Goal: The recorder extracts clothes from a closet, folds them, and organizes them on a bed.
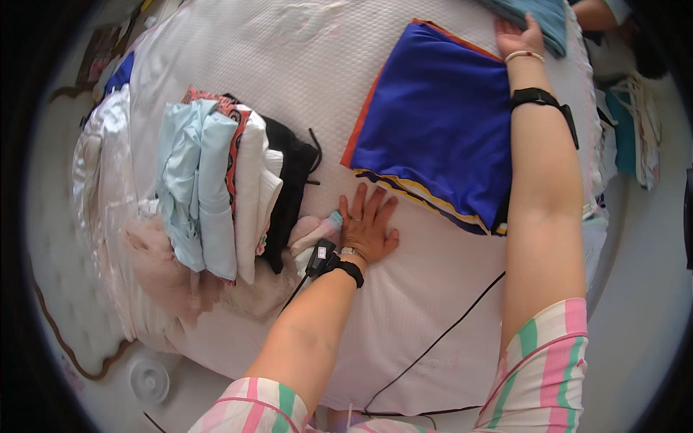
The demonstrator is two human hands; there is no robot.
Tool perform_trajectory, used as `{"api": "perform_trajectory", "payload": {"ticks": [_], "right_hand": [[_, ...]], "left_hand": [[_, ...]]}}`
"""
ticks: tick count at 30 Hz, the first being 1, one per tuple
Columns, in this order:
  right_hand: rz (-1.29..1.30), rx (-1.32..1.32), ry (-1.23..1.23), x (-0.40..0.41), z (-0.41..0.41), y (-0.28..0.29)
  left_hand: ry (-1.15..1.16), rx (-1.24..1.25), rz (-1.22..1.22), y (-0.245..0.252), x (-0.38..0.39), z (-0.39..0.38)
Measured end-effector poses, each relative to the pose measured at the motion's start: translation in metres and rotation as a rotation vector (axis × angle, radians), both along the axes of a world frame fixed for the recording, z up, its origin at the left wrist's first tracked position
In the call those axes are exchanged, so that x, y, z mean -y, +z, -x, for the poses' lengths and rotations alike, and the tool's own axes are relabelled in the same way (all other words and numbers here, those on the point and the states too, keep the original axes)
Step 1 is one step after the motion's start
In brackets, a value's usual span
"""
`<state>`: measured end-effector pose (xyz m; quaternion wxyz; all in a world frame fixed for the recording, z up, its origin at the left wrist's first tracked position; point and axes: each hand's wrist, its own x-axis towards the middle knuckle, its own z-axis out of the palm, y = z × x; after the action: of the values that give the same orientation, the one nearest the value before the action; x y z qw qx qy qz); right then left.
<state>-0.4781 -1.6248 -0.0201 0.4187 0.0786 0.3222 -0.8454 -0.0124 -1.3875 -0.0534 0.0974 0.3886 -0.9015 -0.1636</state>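
My left hand [369,230] lies flat on the white quilted bed cover [433,303], fingers spread and holding nothing. Just beyond its fingertips is a folded royal-blue cloth [433,124] with orange edges and yellow-trimmed layers. Stretched to the far right, my right hand [521,39] has its palm turned up at the edge of a folded grey-blue fabric piece [547,21]. Its fingers are partly hidden there, so I cannot tell whether they grip it. Left of my left hand are small pink and white socks [314,233].
A pile of folded clothes [216,189], light blue, white, red-patterned and black, sits on the left over sheer pink fabric [162,260]. A black cable [433,346] crosses the bed. Part of another person [595,13] shows at the top right. Bags [631,130] stand beyond the right edge.
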Motion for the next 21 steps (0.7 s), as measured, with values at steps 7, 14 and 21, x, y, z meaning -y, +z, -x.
{"api": "perform_trajectory", "payload": {"ticks": [7,14,21], "right_hand": [[0.094,-0.113,-0.097,0.037,-0.007,-0.004],[0.181,-0.153,-0.121,0.022,-0.021,0.004],[0.36,-0.171,-0.155,-0.067,-0.116,0.101]], "left_hand": [[-0.006,0.069,-0.096,-0.004,0.001,-0.005],[-0.017,0.021,-0.062,-0.014,-0.004,0.002],[0.002,0.073,-0.081,-0.007,0.0,-0.005]]}}
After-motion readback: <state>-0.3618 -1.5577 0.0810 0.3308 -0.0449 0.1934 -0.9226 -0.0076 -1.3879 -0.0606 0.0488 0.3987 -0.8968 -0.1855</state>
